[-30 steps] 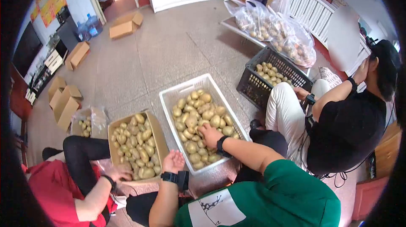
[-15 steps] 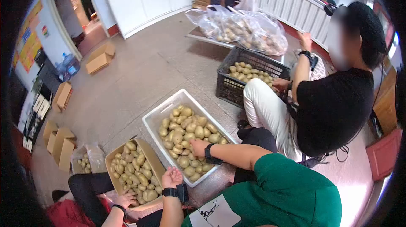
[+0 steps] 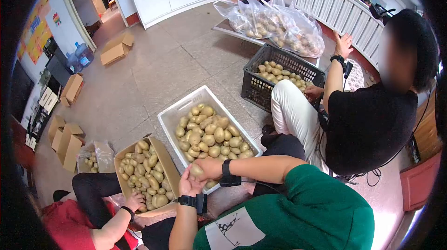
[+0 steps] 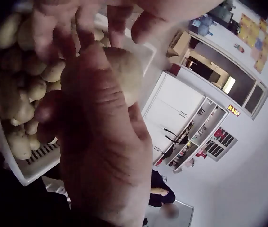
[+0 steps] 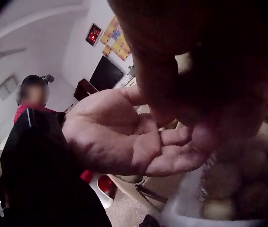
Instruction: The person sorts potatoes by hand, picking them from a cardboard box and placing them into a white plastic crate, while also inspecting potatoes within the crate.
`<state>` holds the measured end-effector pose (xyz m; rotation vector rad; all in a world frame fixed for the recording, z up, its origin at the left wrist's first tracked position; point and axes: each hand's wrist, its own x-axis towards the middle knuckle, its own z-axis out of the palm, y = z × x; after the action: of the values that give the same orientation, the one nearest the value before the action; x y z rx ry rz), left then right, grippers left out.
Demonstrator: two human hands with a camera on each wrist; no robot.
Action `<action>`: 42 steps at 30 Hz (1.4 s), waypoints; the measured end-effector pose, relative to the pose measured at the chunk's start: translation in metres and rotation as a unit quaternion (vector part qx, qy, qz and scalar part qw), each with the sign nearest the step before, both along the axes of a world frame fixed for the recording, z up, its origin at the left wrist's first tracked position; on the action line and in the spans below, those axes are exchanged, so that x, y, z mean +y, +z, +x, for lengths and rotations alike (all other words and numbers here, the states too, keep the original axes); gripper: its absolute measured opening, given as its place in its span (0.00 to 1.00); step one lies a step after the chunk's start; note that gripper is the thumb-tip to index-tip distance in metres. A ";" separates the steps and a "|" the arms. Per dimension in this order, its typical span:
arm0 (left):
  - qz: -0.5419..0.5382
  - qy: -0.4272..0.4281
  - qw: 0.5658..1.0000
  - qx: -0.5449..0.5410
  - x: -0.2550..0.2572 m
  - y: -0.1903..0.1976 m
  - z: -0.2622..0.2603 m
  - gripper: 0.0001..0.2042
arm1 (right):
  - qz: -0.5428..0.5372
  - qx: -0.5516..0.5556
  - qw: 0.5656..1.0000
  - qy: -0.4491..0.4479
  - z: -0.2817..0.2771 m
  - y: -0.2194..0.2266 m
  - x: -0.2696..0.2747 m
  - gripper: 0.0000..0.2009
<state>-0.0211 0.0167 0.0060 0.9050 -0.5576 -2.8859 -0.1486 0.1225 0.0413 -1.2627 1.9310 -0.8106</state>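
In the head view a pale yellow-brown potato (image 3: 196, 171) sits between my two hands at the near corner of the white crate (image 3: 164, 122). My right hand (image 3: 210, 168) grips it from the crate side. Palm up, my left hand (image 3: 190, 186) holds it from the other side. The left wrist view has my left thumb (image 4: 106, 97) lying across the potato (image 4: 127, 75), with right-hand fingers (image 4: 84, 28) reaching over from above. Several potatoes (image 3: 207, 131) are heaped in the crate. In the right wrist view my right hand is dark and hides most of the held potato.
A cardboard box of potatoes (image 3: 144, 173) stands to the left, where a person in red (image 3: 74, 224) has a hand. To the right, a person in black (image 3: 372, 126) sits by a black crate (image 3: 256, 84). Bagged potatoes (image 3: 279, 26) lie behind it.
My right hand has come from among the crate's potatoes back to my left hand, bringing a potato. The person at right lowered a raised hand from the face and now holds it up, fingers spread.
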 end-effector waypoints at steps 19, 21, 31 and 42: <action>-0.241 0.267 0.924 -0.132 -0.079 -0.133 0.059 0.11 | -0.037 -0.057 0.997 0.025 0.000 0.004 -0.008 0.08; -0.178 0.353 0.912 -0.111 -0.091 -0.148 0.063 0.10 | -0.016 -0.063 0.997 0.036 0.002 0.006 -0.008 0.09; -0.684 -0.038 0.509 -0.521 -0.087 -0.046 0.087 0.08 | 0.015 -0.070 0.996 0.045 0.003 -0.006 -0.003 0.10; -0.606 -0.020 0.497 -0.621 -0.121 -0.067 0.094 0.19 | 0.023 -0.061 0.996 0.059 -0.006 -0.022 0.001 0.11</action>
<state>0.0731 -0.1045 -0.0607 2.1305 -2.0687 -0.5272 -0.1547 0.1231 0.0191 -1.2576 1.7509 -0.7608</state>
